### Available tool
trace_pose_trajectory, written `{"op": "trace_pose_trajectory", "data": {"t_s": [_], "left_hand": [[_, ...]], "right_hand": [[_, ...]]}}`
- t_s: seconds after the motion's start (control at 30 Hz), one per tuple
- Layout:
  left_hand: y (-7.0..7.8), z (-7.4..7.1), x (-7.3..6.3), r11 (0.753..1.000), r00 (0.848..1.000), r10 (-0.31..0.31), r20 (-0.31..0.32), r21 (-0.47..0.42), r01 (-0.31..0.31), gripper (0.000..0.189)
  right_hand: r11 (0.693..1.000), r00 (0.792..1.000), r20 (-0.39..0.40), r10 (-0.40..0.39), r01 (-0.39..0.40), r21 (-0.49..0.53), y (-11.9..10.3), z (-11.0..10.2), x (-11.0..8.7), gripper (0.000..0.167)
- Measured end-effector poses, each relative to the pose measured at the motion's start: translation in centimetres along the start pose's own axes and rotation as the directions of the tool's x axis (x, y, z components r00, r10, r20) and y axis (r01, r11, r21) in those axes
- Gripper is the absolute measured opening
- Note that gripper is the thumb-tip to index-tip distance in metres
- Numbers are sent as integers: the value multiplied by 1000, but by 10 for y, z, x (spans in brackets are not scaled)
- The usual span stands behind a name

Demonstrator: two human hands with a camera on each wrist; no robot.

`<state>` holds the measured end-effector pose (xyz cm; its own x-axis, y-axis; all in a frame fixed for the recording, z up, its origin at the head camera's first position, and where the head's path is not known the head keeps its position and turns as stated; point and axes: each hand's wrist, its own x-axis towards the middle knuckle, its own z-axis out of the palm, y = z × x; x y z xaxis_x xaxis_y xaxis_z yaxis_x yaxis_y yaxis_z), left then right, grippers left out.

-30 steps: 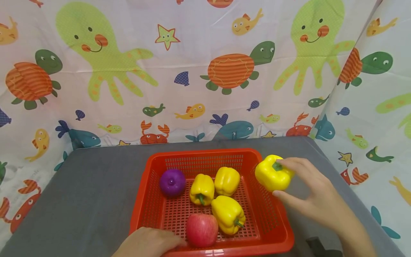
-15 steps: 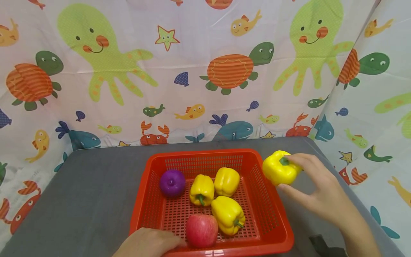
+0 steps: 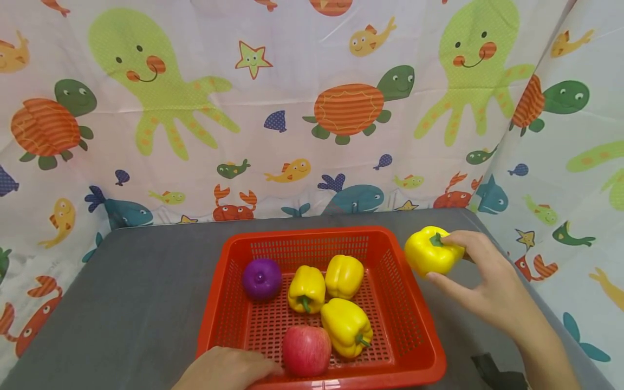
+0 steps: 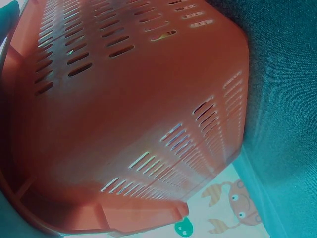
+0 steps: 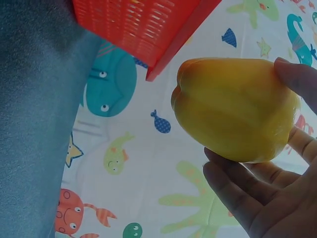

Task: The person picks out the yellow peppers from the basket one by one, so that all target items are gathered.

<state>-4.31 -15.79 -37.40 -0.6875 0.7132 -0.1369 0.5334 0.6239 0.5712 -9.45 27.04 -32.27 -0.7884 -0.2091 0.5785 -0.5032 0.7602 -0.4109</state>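
R fingers [image 3: 467, 239], pinching pepper [image 3: 429, 254], farther R; basket [image 3: 385, 378] w/ apple [image 3: 306, 351], 3 peppers [image 3: 345, 327], purple item [image 3: 262, 287]

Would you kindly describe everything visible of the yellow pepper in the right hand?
The yellow pepper is blocky and lobed, with a smooth, glossy surface and a short green stem tilted upward; whether it is real or artificial, I cannot tell. The right hand grips it between thumb and fingers, raised off the grey table, to the right of the red basket.
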Motion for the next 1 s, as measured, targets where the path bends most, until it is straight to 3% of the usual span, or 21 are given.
{"op": "trace_pose_trajectory", "data": {"t_s": [0.33, 0.7, 1.0], "left_hand": [[0, 0, 0, 1000, 1000, 2, -3, 9, -2, 48], [-2, 1, 0, 1000, 1000, 10, 3, -11, -10, 47], [-2, 1, 1, 1000, 1000, 2, 17, -1, -2, 48]], "right_hand": [[999, 1000, 8, 6, -7, 35, 10, 3, 0, 67], [993, 989, 94, 113, -116, 29, 22, 11, -2, 62], [993, 984, 134, 114, -108, -52, 31, 22, -3, 63]]}}
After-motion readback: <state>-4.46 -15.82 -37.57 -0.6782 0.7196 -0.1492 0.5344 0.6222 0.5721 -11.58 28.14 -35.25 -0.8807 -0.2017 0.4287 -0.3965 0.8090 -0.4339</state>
